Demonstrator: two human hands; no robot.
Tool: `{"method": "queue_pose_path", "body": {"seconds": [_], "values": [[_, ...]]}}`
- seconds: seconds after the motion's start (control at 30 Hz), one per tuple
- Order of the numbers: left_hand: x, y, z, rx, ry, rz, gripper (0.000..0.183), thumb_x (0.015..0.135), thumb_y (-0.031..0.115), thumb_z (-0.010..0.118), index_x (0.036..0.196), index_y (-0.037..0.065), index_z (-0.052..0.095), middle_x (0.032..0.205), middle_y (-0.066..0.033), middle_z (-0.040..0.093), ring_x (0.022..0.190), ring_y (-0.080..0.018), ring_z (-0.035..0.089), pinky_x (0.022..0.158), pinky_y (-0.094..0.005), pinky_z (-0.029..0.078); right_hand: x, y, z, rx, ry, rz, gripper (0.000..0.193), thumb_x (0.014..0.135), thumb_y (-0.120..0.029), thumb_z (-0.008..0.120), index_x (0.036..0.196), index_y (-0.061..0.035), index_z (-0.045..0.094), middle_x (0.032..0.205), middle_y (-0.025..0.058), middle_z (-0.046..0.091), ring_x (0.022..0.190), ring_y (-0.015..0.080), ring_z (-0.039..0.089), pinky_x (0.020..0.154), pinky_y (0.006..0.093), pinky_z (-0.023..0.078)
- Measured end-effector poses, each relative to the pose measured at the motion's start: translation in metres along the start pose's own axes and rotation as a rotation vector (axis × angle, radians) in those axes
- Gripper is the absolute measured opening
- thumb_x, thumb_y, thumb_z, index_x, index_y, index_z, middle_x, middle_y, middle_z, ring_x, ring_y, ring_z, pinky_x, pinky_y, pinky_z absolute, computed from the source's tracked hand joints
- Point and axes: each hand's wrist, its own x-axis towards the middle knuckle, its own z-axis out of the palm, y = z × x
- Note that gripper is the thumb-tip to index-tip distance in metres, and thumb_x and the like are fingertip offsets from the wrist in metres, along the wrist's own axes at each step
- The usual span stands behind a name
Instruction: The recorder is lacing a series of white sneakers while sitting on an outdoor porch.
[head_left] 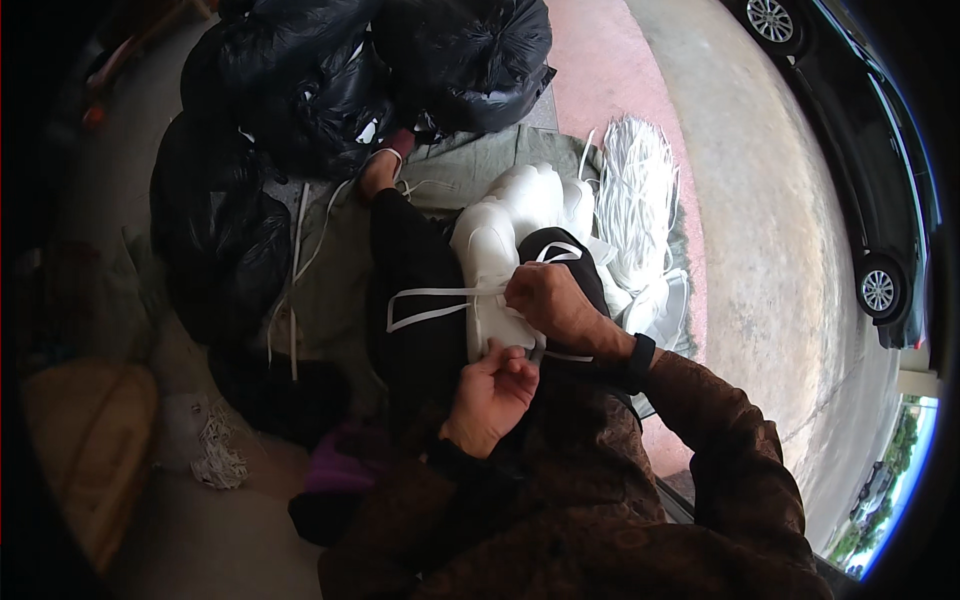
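Observation:
A white shoe (pixel 487 245) rests between my thighs, its toe pointing away from me. White shoelace (pixel 430 308) loops out to the left of it across my dark trouser leg, and another bit of lace lies over my right knee. My right hand (pixel 555 305) is closed in a pinch on the lace above the shoe's opening. At the near end of the shoe, my left hand (pixel 490 395) has its fingers curled with thumb and fingertips pressed on the edge. More white shoes (pixel 530 195) sit just beyond this one, partly overlapping it.
A thick bundle of white laces (pixel 637 205) lies at the right on a grey-green cloth (pixel 335 235). Black bags (pixel 465 60) are piled at the far left and ahead. A smaller lace heap (pixel 218 450) lies at the lower left. A dark car (pixel 860 150) stands far right.

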Motion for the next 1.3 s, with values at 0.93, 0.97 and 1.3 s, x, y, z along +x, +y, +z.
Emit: {"method": "queue_pose_path", "body": {"seconds": [0.93, 0.97, 1.3], "values": [[-0.15, 0.143, 0.049, 0.703, -0.206, 0.727, 0.016, 0.097, 0.009, 0.055, 0.083, 0.001, 0.057, 0.055, 0.0009, 0.042, 0.043, -0.0088, 0.031, 0.039, -0.0253, 0.026, -0.039, -0.095, 0.011, 0.351, 0.027, -0.418, 0.016, 0.079, -0.005, 0.071, 0.087, -0.0047, 0.058, 0.086, 0.0108, 0.057, 0.084, 0.0312, 0.061, 0.071, 0.0393, 0.052], [-0.168, 0.153, 0.032, 0.7, -0.21, 0.731, 0.016, 0.097, 0.009, 0.055, 0.083, 0.001, 0.057, 0.055, 0.0009, 0.042, 0.043, -0.0088, 0.031, 0.039, -0.0253, 0.026, -0.035, -0.056, 0.011, 0.285, 0.121, -0.153, 0.014, 0.083, -0.006, 0.072, 0.089, -0.0059, 0.06, 0.084, 0.0099, 0.062, 0.083, 0.0332, 0.063, 0.071, 0.0409, 0.053], [-0.108, 0.082, 0.036, 2.206, 0.097, 1.207, 0.069, 0.073, 0.01, 0.081, 0.133, 0.0, 0.049, 0.117, -0.0201, 0.062, 0.108, -0.0361, 0.061, 0.093, -0.0429, 0.049, 0.007, -0.028, 0.029, -0.161, 0.059, -0.165, 0.031, 0.073, 0.001, 0.069, 0.098, -0.0018, 0.05, 0.075, 0.0149, 0.065, 0.08, 0.0354, 0.066, 0.066, 0.0433, 0.054]]}}
